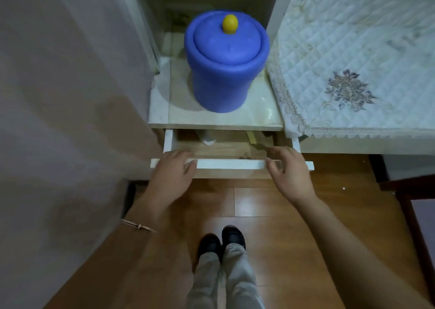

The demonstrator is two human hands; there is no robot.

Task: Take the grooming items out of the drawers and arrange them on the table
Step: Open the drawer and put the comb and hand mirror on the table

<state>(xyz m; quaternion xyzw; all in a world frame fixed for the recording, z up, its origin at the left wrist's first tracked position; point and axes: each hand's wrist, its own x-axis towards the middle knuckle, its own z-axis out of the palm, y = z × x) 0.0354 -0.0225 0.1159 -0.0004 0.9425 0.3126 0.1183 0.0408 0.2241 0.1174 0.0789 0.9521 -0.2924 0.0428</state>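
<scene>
The top drawer (231, 164) of a small white cabinet is pulled partly out. Inside it, near the back, lies a white comb-like item (208, 139), half hidden under the cabinet top. A yellowish item (251, 137) and a dark item (260, 146) lie at the back right, too unclear to name. My left hand (173, 174) grips the left end of the drawer's front edge, fingers curled over it. My right hand (288, 169) is blurred at the right end of the front edge, with fingers spread and the thumb in front of the panel.
A blue lidded bucket (226, 61) with a yellow knob stands on the cabinet top (263, 118). A quilted white cloth (353, 61) covers the surface to the right. A grey wall stands at the left. My feet (221, 240) are on the wooden floor below.
</scene>
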